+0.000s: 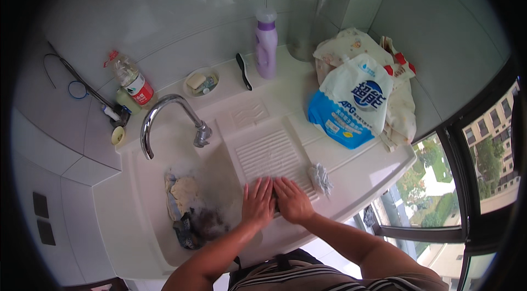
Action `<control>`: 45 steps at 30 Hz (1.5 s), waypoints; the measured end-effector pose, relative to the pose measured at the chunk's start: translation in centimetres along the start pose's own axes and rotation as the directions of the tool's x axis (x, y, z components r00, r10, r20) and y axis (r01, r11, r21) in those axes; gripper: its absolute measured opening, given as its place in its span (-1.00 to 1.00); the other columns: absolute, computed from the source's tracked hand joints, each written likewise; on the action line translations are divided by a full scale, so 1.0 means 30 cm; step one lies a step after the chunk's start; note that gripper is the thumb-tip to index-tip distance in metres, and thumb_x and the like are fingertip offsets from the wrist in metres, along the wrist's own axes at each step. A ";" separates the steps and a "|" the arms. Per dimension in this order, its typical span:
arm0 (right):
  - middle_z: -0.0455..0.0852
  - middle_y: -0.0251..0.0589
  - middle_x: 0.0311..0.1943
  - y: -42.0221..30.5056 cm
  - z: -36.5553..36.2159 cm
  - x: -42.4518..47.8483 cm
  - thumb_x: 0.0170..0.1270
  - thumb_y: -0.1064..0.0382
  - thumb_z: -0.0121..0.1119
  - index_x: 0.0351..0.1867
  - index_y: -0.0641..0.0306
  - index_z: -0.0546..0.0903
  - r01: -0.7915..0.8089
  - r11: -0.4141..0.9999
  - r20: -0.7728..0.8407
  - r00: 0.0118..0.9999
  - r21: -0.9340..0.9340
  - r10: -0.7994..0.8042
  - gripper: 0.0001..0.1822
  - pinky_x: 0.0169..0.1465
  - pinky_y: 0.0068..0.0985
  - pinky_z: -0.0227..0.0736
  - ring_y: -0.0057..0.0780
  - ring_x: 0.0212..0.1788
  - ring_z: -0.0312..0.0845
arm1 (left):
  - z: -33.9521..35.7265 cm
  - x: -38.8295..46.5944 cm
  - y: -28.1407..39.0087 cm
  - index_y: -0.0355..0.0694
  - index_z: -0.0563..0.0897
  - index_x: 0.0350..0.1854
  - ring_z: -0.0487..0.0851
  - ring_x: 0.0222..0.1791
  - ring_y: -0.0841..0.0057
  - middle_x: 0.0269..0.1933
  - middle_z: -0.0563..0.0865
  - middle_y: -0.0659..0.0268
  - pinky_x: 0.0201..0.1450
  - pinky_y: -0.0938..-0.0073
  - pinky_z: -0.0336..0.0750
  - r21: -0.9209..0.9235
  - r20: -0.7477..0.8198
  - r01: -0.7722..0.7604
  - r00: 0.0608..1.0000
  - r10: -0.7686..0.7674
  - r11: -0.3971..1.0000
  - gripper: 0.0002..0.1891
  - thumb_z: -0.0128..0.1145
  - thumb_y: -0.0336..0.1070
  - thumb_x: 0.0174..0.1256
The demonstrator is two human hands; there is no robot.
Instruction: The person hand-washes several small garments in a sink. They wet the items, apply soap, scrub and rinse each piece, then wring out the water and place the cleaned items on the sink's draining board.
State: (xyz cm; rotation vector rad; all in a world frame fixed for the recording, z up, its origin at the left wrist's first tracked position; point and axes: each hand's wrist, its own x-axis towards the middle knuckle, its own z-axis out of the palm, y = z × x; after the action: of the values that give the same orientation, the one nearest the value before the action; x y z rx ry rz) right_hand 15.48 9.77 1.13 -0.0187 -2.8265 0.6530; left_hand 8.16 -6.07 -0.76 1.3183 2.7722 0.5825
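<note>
My left hand (259,204) and my right hand (293,202) lie side by side, palms down, on the lower end of a ribbed washboard (267,153) moulded into the white sink unit. Between and under them shows a bit of dark cloth (276,205), held against the ribs and mostly hidden. A crumpled grey-white cloth (320,179) rests by the board's right edge, near my right hand. To the left, the sink basin (152,208) contains a cream cloth (184,192) and dark wet cloths (187,231) amid suds.
A chrome faucet (164,99) arches over the basin. Along the back stand a soap dish (216,92), a black-handled brush (243,72), a purple bottle (266,46) and a plastic bottle (138,85). A detergent pouch (350,101) leans on fabric bags (401,114) at right, near a window (432,184).
</note>
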 end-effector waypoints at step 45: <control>0.34 0.16 0.46 0.142 0.033 0.268 0.36 0.06 0.08 0.37 0.38 0.44 0.038 0.980 0.032 0.999 -0.195 -0.033 -0.38 0.54 -0.11 0.08 0.07 0.52 0.20 | -0.035 0.227 0.006 0.02 0.42 0.48 0.04 0.62 0.20 0.59 0.25 0.39 0.54 -0.31 -0.11 0.019 -0.182 0.252 0.952 -0.244 0.968 -0.44 0.04 -0.16 0.42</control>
State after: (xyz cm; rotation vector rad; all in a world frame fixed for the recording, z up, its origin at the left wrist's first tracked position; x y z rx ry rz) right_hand 7.27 13.70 0.28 0.0068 -2.8999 0.3679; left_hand 3.72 -1.19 1.24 0.9415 3.0443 0.6593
